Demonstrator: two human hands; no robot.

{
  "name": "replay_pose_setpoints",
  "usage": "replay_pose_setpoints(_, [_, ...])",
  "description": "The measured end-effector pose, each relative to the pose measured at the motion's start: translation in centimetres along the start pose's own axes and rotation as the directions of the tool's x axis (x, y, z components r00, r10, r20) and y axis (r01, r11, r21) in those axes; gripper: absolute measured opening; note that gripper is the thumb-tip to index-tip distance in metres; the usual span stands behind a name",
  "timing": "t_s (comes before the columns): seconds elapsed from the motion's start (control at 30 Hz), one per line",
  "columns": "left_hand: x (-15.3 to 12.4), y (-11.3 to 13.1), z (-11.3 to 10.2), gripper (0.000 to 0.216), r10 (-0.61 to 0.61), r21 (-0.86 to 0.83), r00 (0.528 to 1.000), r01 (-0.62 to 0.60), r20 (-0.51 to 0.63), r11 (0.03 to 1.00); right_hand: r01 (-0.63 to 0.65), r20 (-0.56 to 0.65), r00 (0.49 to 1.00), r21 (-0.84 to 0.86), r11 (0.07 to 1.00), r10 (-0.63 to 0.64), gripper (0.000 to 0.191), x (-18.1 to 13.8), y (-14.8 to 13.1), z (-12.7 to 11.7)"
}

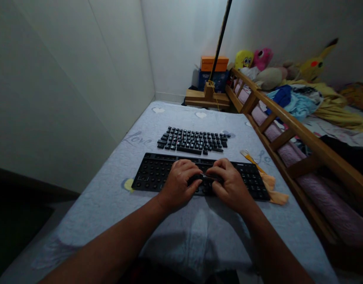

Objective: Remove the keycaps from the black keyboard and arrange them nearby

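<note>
A black keyboard [157, 167] lies across the cloth in front of me. Its left and middle parts are bare of keycaps, while the right end still carries its keys. Over its middle my left hand [183, 179] is closed, thumb and fingers pinched together beside a small dark, thin object [208, 177] with a shiny glint. My right hand [228, 181] is closed too, its fingertips and thumb around the other end of that object. Fingers partly hide what it is. Just beyond the keyboard, loose black keycaps [193, 140] are laid out in keyboard order, with a long spacebar [189, 150] in front.
A brush with a yellow handle [251, 159] and an orange cloth [272, 189] lie at the keyboard's right. A light patterned sheet [110, 205] covers the surface. A wooden bed rail [282, 118] runs along the right; a pale wall panel [80, 71] stands left.
</note>
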State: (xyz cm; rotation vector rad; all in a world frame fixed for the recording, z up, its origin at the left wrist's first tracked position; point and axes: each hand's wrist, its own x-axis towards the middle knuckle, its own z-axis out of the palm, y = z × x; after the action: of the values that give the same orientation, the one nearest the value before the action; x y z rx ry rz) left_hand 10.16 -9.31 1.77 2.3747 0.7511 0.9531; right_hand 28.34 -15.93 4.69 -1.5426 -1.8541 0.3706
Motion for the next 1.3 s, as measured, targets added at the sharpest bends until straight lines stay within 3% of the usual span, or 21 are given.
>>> replay_pose_setpoints(0.37, [0.0, 0.1, 0.1, 0.021, -0.007, -0.009, 0.998, 0.007, -0.066, 1.000, 0.018, 0.131, 0.991, -0.116, 0.993, -0.002, 0.014, 1.8, 0.8, -1.1])
replay_pose_setpoints(0.5, [0.0, 0.2, 0.1, 0.029, -0.045, 0.035, 0.995, 0.049, -0.089, 0.998, -0.084, 0.063, 0.992, -0.275, 0.958, 0.105, 0.012, 4.5, 3.5, -1.9])
replay_pose_setpoints(0.73, [-0.1, -0.2, 0.4, 0.023, -0.017, 0.091, 0.998, 0.022, -0.056, 0.996, -0.208, 0.110, 0.943, -0.540, 0.816, 0.314, 0.018, 8.3, 7.1, -0.7])
replay_pose_setpoints(1.3, [-0.1, -0.5, 0.7, 0.020, 0.012, 0.097, 1.000, -0.010, -0.026, 0.995, -0.247, 0.118, 0.914, -0.598, 0.763, 0.388, 0.024, 8.7, 7.8, 0.3])
